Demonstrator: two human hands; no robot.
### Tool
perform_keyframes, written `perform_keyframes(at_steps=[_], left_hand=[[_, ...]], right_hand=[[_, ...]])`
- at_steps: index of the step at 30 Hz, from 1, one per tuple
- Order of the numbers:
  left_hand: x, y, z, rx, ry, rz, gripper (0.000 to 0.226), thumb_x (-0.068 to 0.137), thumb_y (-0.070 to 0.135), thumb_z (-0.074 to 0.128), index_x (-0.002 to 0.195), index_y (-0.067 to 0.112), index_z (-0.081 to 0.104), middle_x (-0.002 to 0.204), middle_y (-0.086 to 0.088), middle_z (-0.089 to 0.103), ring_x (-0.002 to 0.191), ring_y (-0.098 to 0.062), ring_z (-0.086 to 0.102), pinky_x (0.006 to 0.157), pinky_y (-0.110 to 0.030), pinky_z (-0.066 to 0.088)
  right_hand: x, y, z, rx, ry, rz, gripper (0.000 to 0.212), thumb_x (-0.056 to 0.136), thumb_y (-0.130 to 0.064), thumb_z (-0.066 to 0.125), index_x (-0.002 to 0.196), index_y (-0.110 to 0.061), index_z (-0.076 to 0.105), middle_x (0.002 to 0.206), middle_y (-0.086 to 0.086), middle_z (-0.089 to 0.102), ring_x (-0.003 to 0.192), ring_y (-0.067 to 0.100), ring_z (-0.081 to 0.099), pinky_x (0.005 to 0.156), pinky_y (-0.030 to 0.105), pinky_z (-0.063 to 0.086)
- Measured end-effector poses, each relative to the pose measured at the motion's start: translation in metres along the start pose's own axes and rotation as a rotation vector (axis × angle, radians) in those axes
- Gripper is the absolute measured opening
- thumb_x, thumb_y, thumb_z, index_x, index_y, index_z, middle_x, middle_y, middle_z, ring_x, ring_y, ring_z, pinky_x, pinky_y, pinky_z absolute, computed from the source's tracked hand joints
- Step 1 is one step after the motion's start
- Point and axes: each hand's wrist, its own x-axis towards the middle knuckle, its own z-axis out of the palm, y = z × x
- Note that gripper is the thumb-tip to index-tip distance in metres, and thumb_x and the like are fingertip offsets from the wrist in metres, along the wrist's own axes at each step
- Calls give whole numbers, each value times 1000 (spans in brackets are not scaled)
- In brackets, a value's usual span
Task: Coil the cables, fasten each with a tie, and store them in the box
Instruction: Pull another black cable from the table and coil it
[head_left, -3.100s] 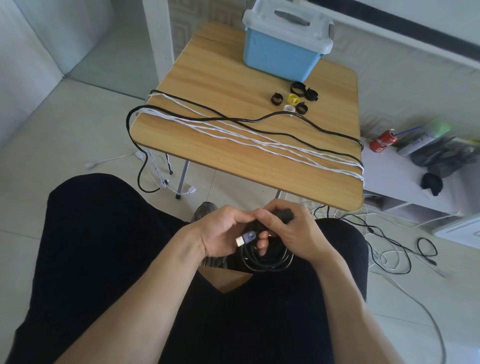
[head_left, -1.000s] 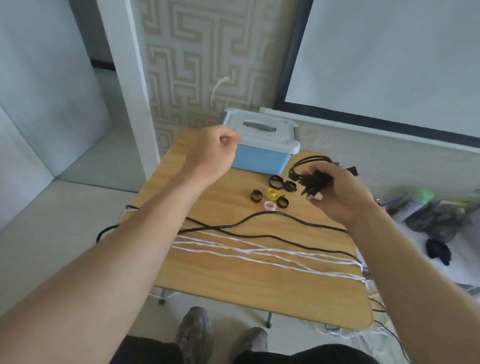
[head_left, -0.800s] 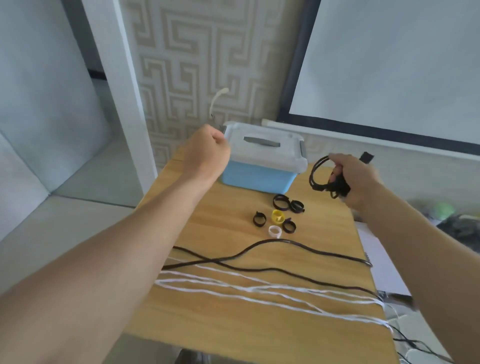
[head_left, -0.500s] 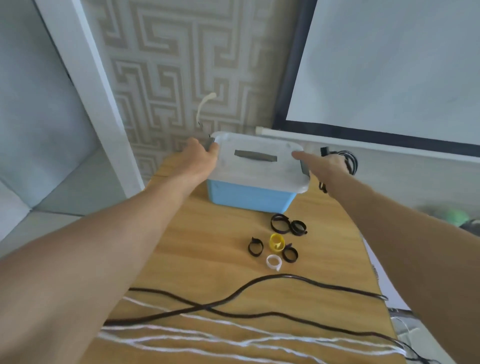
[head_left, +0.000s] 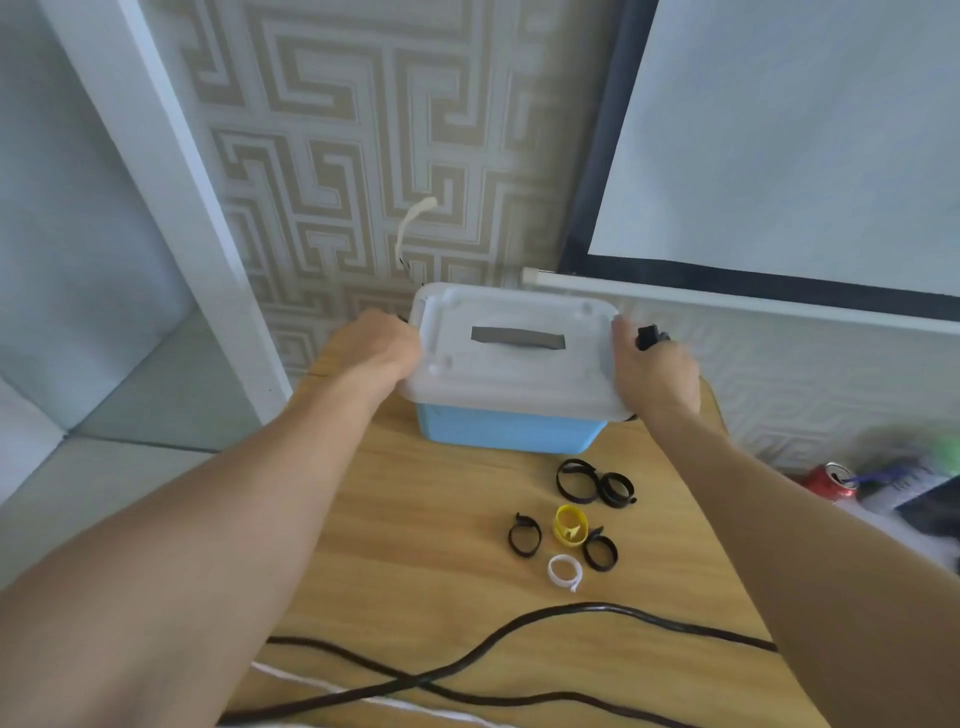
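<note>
Hands: left (head_left: 382, 348), right (head_left: 655, 374) at box lid (head_left: 511, 364) ends | ties (head_left: 571, 525) near

We find no text, label, brand or number that we can read. The red drink can (head_left: 829, 480) at the right edge shows only a blurred white marking, and the white lid (head_left: 511, 353) of the blue box bears no lettering we can make out.
</note>
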Motion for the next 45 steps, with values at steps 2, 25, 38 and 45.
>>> perform_keyframes(at_steps=[2,25,38,45], left_hand=[[-3,0,-2,-31,-7,-31,33,105,17,37,115,1,64,114,-16,63,103,-35,63,93,-45,53],[-28,-40,-23,-162,118,216,40,95,26,47,59,8,44,81,-25,63,80,-38,58,63,-39,43],[-50,-32,-57,-414,294,446,15,102,21,47,92,17,57,76,3,53,66,-9,47,56,-25,30],[-41,-35,-76,-796,296,47,28,103,25,44,83,9,56,70,1,49,63,-15,47,61,-29,36]], right_hand=[[0,2,2,5,10,-18,55,91,-63,51,102,-10,62,82,2,62,76,22,61,59,31,44],[-26,-8,-8,25,-298,18,51,104,-50,40,83,-8,56,63,5,57,50,16,47,44,24,34],[-52,-22,-12,111,-223,-15,29,102,-33,50,98,-5,56,93,13,63,81,26,60,73,42,53],[-59,-45,-38,-96,-189,-215,12,96,-13,56,106,-6,57,98,11,59,87,27,55,73,33,46]])
